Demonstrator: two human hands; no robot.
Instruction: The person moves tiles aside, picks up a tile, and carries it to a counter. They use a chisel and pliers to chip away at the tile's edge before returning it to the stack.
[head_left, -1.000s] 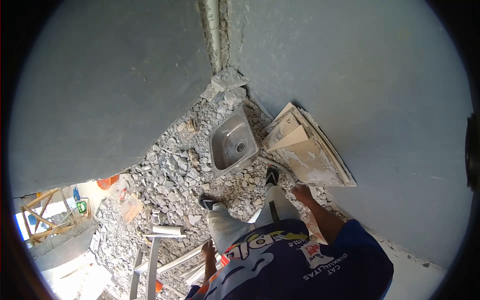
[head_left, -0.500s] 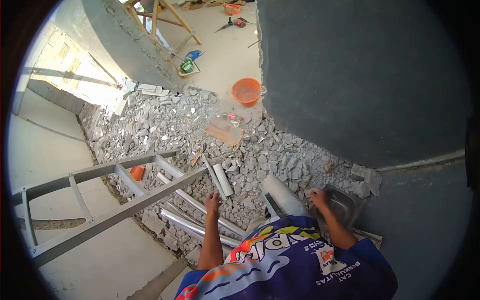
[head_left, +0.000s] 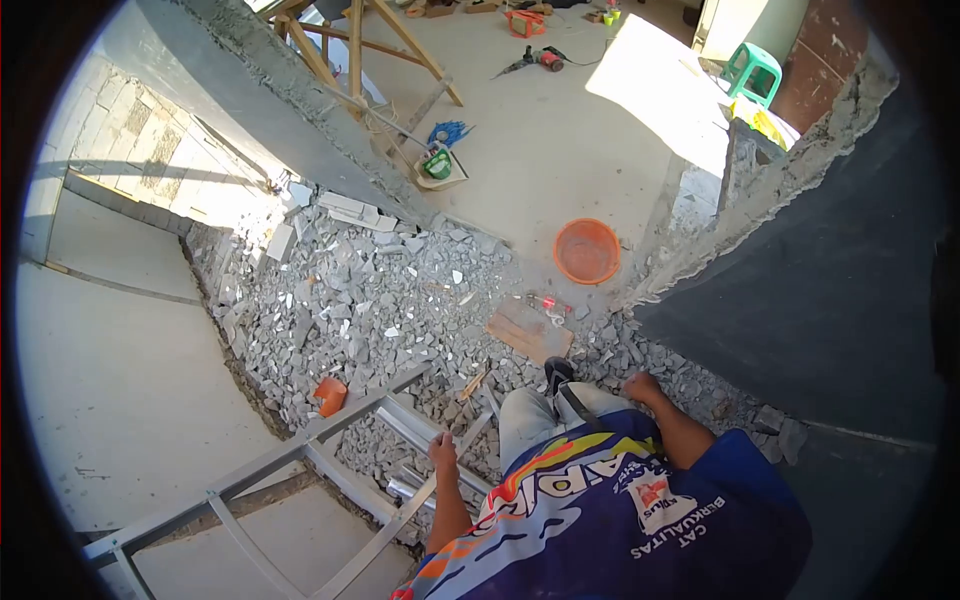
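Observation:
My left hand hangs at my side, right over a rail of an aluminium ladder that lies flat across grey rubble. Whether it grips the rail is unclear. Metal pipes lie just below that hand. My right hand hangs loosely closed with nothing in it, next to the broken edge of a dark grey wall. My foot stands on the rubble beside a wooden board.
An orange bucket stands on the concrete floor beyond the rubble. An orange fragment lies by the ladder. Further off are a wooden trestle, a power tool and a green stool.
My view has swung away from the corner with the steel sink and stacked tiles toward the open floor. The ladder and bucket have come into view. Both hands stay low at my sides.

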